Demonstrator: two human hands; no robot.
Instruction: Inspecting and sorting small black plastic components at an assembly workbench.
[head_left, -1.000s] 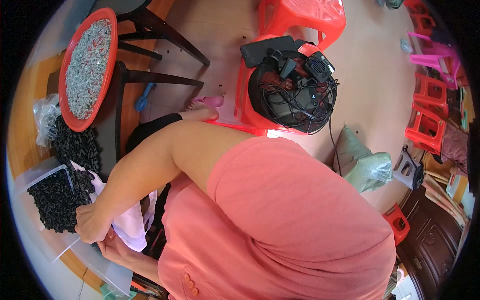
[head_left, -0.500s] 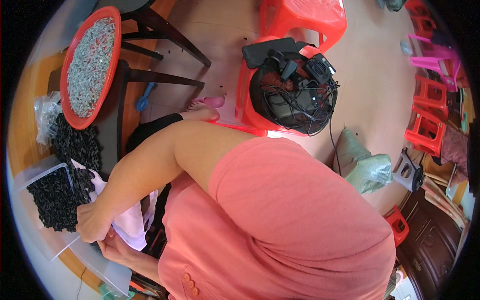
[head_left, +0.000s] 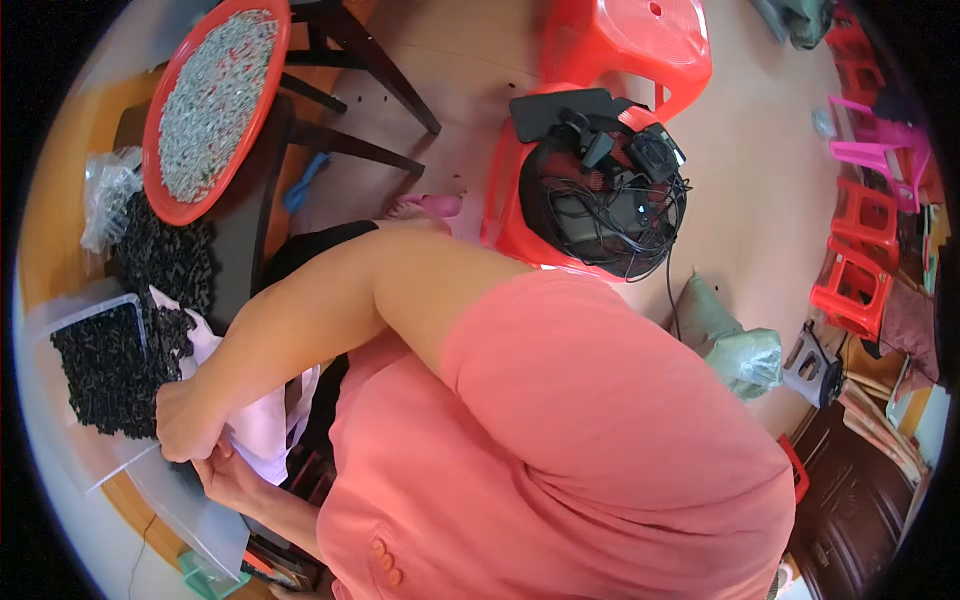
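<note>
- Right hand (head_left: pixel 190 418): positioned at the left of the frame, back upward, fingers curled inward. My fingertips are concealed; I cannot tell whether they grip a part.
- Left hand (head_left: pixel 225 475): positioned directly below and close against my right hand, fingers bent toward it. I cannot tell what, if anything, is between its fingertips.
- Small black elongated pieces (head_left: pixel 105 375): heaped at the left of the frame, just beside my right hand, within a clear plastic box (head_left: pixel 98 308) with a pale rim.
- Second heap of matching black pieces (head_left: pixel 165 255): located above and to the right of the box.
- Pale lilac cloth (head_left: pixel 262 432): located beneath my right forearm, to the right of both hands.
- Round red plastic tray (head_left: pixel 185 212): located in the upper left of the frame; contains a layer of small clear, silvery pieces (head_left: pixel 215 110).
- Crumpled transparent plastic bag (head_left: pixel 108 200): located below and left of the tray, near the second heap.
</note>
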